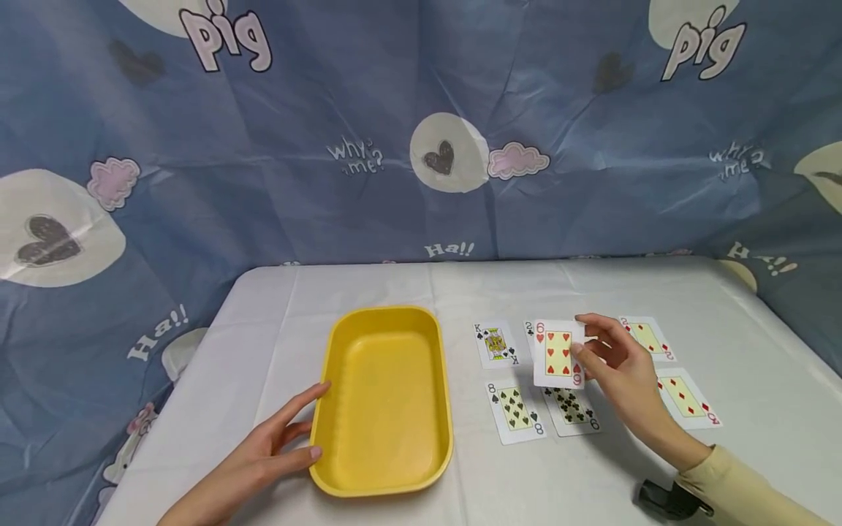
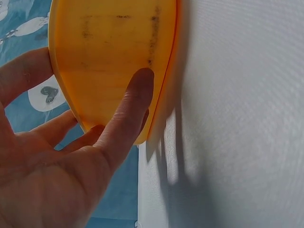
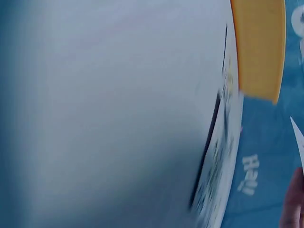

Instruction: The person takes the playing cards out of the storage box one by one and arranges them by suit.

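Observation:
My right hand [image 1: 621,372] pinches a playing card, the six of hearts [image 1: 558,361], between thumb and fingers, with its face toward the head camera. In the head view this card overlaps the two of clubs [image 1: 528,334] and the top of another club card [image 1: 571,413]. Only an edge of the held card and a bit of the hand show in the right wrist view. My left hand [image 1: 263,449] is at the left side of a yellow tray [image 1: 447,409]. Its thumb [image 2: 137,90] rests along the tray's outer wall, and the other fingers touch the rim, spread out.
Between tray and right hand lie the king of spades [image 1: 495,345] and the eight of spades [image 1: 515,413]. Beyond the hand are the two of diamonds [image 1: 647,337] and the three of diamonds [image 1: 687,398]. A blue printed cloth [image 1: 368,212] hangs behind the white-covered table [image 1: 526,482].

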Demonstrator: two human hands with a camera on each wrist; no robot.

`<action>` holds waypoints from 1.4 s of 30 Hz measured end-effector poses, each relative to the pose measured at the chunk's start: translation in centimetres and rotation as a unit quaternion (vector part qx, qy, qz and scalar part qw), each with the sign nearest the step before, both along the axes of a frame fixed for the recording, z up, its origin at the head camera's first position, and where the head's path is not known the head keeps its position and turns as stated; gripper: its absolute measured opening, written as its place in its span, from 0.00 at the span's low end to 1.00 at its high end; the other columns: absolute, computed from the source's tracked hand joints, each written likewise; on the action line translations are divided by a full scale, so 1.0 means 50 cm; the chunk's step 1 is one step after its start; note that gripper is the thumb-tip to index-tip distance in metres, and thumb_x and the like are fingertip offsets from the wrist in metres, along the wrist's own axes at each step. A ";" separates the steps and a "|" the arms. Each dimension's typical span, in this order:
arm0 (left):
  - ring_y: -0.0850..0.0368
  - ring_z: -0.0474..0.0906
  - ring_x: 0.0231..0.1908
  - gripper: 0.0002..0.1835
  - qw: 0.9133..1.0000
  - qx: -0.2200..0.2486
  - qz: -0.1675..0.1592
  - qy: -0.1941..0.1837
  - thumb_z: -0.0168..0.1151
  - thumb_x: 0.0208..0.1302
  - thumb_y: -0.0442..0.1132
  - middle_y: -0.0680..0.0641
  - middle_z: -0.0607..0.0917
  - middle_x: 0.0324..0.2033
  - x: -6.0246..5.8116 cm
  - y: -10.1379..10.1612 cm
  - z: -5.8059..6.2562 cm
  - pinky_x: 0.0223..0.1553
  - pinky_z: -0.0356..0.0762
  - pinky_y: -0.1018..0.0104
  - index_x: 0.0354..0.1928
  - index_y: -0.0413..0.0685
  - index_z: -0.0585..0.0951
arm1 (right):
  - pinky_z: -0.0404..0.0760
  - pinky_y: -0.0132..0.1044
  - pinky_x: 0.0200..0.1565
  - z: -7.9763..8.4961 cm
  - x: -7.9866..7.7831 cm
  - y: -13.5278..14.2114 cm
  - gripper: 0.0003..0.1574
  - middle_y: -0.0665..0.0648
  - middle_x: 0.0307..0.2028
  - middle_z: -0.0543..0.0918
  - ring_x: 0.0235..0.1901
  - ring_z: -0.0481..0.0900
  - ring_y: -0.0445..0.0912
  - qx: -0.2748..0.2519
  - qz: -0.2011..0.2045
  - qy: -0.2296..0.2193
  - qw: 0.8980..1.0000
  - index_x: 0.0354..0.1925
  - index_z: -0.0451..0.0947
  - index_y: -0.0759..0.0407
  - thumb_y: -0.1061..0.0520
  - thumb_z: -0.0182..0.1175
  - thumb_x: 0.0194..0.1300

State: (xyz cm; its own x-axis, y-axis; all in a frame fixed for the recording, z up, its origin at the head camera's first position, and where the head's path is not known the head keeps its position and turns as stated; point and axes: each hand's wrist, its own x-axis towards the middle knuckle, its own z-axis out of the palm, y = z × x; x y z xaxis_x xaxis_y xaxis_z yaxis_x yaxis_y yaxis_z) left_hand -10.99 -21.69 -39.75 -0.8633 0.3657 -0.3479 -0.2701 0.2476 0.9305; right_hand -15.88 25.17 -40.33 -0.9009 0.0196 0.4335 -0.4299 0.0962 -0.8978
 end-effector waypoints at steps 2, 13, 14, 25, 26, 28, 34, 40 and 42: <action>0.38 0.60 0.68 0.41 1.000 0.001 -0.001 0.001 0.62 0.69 0.42 0.42 0.45 0.76 0.001 0.000 -0.001 0.58 0.72 0.48 0.78 0.60 0.52 | 0.77 0.29 0.26 -0.004 0.002 0.023 0.26 0.58 0.42 0.75 0.35 0.78 0.40 0.014 -0.003 -0.009 1.000 0.60 0.70 0.71 0.73 0.60 0.65; 0.41 0.62 0.67 0.41 1.000 -0.008 -0.005 0.020 0.62 0.68 0.43 0.42 0.46 0.76 0.003 -0.002 -0.002 0.61 0.66 0.40 0.77 0.63 0.53 | 0.77 0.25 0.31 -0.020 0.014 0.145 0.25 0.48 0.42 0.81 0.36 0.82 0.35 0.242 -0.103 -0.045 0.964 0.59 0.74 0.62 0.67 0.64 0.63; 0.40 0.62 0.67 0.41 1.000 -0.009 -0.004 0.020 0.62 0.68 0.43 0.42 0.46 0.76 0.004 -0.002 -0.002 0.61 0.66 0.40 0.77 0.63 0.53 | 0.77 0.25 0.31 -0.022 0.016 0.155 0.25 0.49 0.41 0.81 0.36 0.82 0.35 0.258 -0.106 -0.047 0.959 0.59 0.74 0.62 0.67 0.65 0.63; 0.40 0.63 0.66 0.41 1.000 -0.020 0.005 0.018 0.64 0.67 0.43 0.42 0.47 0.76 0.004 0.000 -0.003 0.60 0.63 0.35 0.77 0.63 0.54 | 0.72 0.31 0.30 -0.013 0.025 0.195 0.25 0.52 0.35 0.84 0.29 0.79 0.35 0.444 -0.091 -0.087 0.887 0.51 0.79 0.59 0.61 0.73 0.54; 0.40 0.63 0.66 0.41 1.000 -0.020 0.006 0.017 0.64 0.67 0.44 0.42 0.47 0.76 0.004 0.001 -0.003 0.60 0.64 0.35 0.77 0.63 0.54 | 0.72 0.32 0.29 -0.011 0.024 0.196 0.24 0.51 0.35 0.84 0.29 0.79 0.35 0.452 -0.082 -0.096 0.883 0.50 0.79 0.59 0.60 0.73 0.54; 0.39 0.63 0.66 0.41 1.000 -0.021 0.007 0.017 0.64 0.67 0.44 0.41 0.47 0.76 0.003 0.001 -0.003 0.60 0.63 0.35 0.77 0.62 0.54 | 0.72 0.33 0.29 -0.007 0.020 0.195 0.24 0.50 0.34 0.83 0.29 0.79 0.36 0.464 -0.066 -0.113 0.876 0.50 0.79 0.59 0.59 0.73 0.54; 0.39 0.63 0.66 0.42 1.000 -0.019 0.010 0.016 0.64 0.67 0.43 0.41 0.48 0.76 0.004 0.001 -0.003 0.60 0.61 0.32 0.77 0.62 0.54 | 0.72 0.33 0.28 -0.005 0.006 0.193 0.21 0.48 0.32 0.78 0.28 0.77 0.37 0.488 -0.039 -0.125 0.863 0.47 0.80 0.60 0.60 0.72 0.54; 0.39 0.63 0.66 0.41 1.000 -0.020 0.006 0.022 0.64 0.67 0.43 0.41 0.48 0.76 0.005 -0.001 -0.002 0.60 0.64 0.36 0.77 0.62 0.54 | 0.72 0.34 0.29 -0.004 -0.003 0.198 0.22 0.50 0.33 0.79 0.30 0.76 0.41 0.505 -0.029 -0.130 0.853 0.46 0.81 0.64 0.59 0.73 0.53; 0.39 0.63 0.66 0.41 1.000 -0.021 0.005 0.022 0.64 0.68 0.43 0.41 0.48 0.76 0.005 -0.001 -0.001 0.60 0.64 0.36 0.77 0.62 0.54 | 0.73 0.35 0.29 -0.003 -0.003 0.199 0.23 0.51 0.34 0.80 0.31 0.77 0.43 0.504 -0.025 -0.143 0.852 0.47 0.81 0.66 0.58 0.73 0.54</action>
State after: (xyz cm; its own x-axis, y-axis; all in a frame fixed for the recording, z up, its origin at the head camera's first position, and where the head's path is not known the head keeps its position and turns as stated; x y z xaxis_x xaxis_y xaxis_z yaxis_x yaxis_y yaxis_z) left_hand -10.74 -21.74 -39.81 -0.8815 0.3435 -0.3239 -0.2315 0.2835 0.9306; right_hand -16.03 35.13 -40.49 -0.9814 -0.1911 0.0162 -0.1804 0.8912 -0.4161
